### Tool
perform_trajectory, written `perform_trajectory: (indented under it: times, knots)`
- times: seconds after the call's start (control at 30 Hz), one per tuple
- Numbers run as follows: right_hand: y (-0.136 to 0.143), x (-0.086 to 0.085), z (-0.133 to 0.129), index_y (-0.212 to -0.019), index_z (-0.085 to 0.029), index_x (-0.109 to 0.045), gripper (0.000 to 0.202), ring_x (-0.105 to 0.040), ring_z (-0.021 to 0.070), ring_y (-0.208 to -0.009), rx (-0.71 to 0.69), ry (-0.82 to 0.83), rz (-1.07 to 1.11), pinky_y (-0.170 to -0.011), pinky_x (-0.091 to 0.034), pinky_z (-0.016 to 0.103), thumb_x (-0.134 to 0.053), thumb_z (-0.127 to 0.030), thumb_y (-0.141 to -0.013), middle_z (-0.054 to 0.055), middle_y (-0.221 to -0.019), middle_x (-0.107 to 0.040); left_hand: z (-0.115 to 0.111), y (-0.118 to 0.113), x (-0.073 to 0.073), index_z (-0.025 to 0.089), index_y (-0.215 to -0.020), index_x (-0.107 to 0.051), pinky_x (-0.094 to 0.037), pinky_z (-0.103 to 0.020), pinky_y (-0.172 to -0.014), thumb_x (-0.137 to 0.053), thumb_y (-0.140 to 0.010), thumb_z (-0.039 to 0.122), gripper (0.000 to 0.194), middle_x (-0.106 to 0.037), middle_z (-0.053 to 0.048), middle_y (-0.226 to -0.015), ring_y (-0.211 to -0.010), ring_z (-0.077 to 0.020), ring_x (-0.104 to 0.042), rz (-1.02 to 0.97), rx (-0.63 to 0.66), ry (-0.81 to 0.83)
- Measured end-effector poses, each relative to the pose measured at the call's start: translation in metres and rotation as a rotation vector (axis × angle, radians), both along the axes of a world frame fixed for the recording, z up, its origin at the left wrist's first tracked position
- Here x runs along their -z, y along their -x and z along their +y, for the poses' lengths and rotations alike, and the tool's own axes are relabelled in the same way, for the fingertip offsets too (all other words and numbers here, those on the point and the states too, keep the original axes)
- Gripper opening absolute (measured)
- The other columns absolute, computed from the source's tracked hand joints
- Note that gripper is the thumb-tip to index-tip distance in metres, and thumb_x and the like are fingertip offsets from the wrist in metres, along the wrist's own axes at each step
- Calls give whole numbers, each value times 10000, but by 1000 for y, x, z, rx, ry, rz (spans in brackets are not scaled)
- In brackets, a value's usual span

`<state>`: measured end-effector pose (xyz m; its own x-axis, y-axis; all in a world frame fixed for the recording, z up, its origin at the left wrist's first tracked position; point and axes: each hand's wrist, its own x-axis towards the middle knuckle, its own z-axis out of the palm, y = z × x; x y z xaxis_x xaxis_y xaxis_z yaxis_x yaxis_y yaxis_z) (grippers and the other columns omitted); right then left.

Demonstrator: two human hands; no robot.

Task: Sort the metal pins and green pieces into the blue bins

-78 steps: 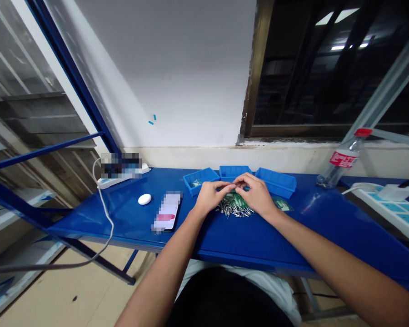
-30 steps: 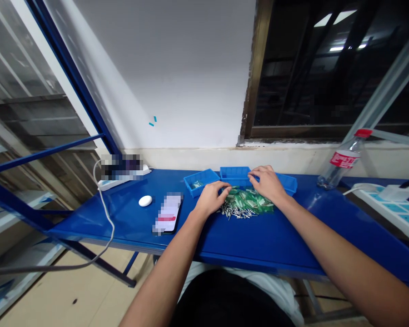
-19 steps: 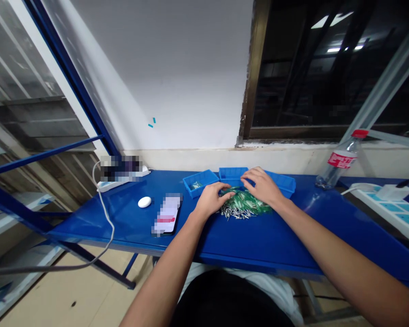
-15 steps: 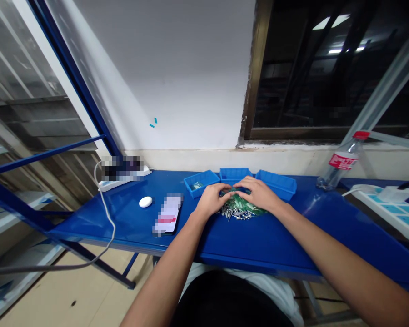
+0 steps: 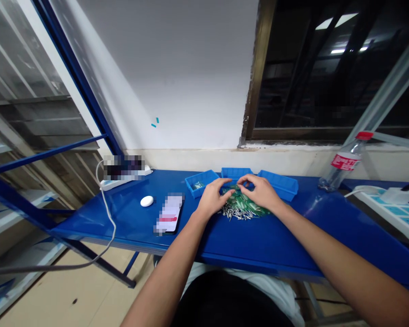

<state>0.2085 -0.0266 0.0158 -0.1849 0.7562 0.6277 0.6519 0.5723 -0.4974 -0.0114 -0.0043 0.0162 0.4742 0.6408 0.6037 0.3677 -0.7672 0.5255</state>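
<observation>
A heap of small green parts with metal pins lies on the blue table, in front of three blue bins. My left hand rests on the heap's left side with its fingers spread. My right hand is over the heap's far side, with fingertips curled together near the middle bin. Whether they pinch a part is hidden. The left bin holds a few small parts. The right bin stands just past my right hand.
A phone and a white oval object lie left of the heap. A power strip with a cable is at the back left. A plastic bottle and another power strip are at the right.
My right hand drew back from the right bin to the heap. My left hand stayed at the heap's left side and spread its fingers.
</observation>
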Motion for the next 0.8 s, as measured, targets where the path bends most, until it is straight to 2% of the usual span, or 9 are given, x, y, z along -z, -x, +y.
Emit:
perform_trajectory:
  times: [0.13,0.23,0.3,0.4,0.5,0.7,0.8]
  knots:
    - [7,0,-4,-996,-216,-673,208,-713,227,-903,-135,145,379,-848,-589,390,-698,-390,-884,63,-976,-739,0,-1,-2,220,-1153,-730,-537,-352,-973,-638,-956,328,243,-759,-58,-1162,-1079,-226,-708,-52,43,65]
    - [12,4,-6,-1044,-214,-671,296,-710,237,-999,-217,237,528,-915,-586,396,-753,-420,-846,83,-1044,-737,2,-3,1,209,-1116,-730,-560,-333,-924,-654,-944,320,218,-776,-59,-1098,-1013,-215,-732,-159,78,174]
    - [15,6,-6,-1089,-217,-672,374,-709,242,-1022,-243,295,579,-916,-592,398,-796,-426,-804,88,-1071,-737,4,-5,4,187,-1141,-705,-569,-331,-908,-689,-918,318,259,-777,-78,-1073,-991,-216,-738,-252,84,246]
    - [18,6,-8,-1080,-204,-682,447,-730,236,-893,-232,359,646,-838,-619,403,-846,-440,-737,78,-949,-751,6,-6,6,163,-1168,-671,-577,-326,-871,-733,-884,336,338,-774,-93,-1012,-950,-216,-742,-336,90,323]
    - [18,4,-8,-1022,-186,-701,455,-731,231,-814,-191,356,694,-806,-626,411,-872,-448,-691,72,-862,-751,6,-6,6,153,-1184,-657,-580,-314,-831,-727,-890,371,373,-766,-97,-986,-913,-206,-739,-361,119,365]
    - [16,1,-10,-1031,-184,-710,440,-727,228,-811,-164,346,693,-787,-613,394,-868,-422,-696,75,-870,-755,2,-7,4,138,-1263,-635,-588,-308,-808,-713,-901,356,429,-746,-98,-943,-868,-190,-725,-327,151,347]
    - [16,2,-9,-1096,-187,-690,450,-710,195,-736,-166,335,710,-728,-593,353,-840,-416,-739,52,-858,-734,-2,-7,1,170,-1369,-580,-603,-312,-780,-739,-877,334,543,-726,-122,-1100,-853,-183,-718,-277,133,259]
